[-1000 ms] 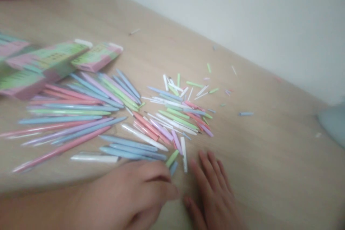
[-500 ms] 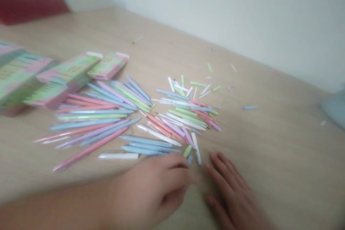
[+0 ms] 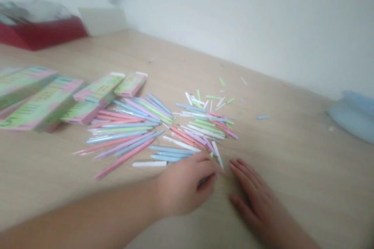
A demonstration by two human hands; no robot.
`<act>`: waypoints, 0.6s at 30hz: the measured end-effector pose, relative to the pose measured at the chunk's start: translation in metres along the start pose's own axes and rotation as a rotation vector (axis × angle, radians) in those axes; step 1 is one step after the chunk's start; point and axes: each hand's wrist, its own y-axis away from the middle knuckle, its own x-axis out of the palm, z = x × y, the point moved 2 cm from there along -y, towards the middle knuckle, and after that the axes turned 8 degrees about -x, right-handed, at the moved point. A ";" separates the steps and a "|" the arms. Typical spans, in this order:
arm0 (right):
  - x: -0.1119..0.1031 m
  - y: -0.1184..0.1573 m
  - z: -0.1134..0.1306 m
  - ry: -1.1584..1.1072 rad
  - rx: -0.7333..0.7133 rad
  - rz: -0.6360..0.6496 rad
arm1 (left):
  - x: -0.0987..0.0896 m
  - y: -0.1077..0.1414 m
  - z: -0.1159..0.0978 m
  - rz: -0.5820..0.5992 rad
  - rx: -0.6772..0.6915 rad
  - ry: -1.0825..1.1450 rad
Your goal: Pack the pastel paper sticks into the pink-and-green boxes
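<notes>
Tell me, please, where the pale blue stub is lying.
In the head view, the pale blue stub lies alone on the wooden desk, right of the scattered pastel pieces.

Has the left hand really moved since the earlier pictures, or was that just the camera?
Yes: the left hand has moved forward, its fingertips now reaching the lower end of the white stick, which they stopped short of earlier.
</notes>
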 end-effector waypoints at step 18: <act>0.005 -0.012 -0.012 -0.159 0.120 -0.026 | 0.006 -0.004 -0.006 0.012 -0.015 0.003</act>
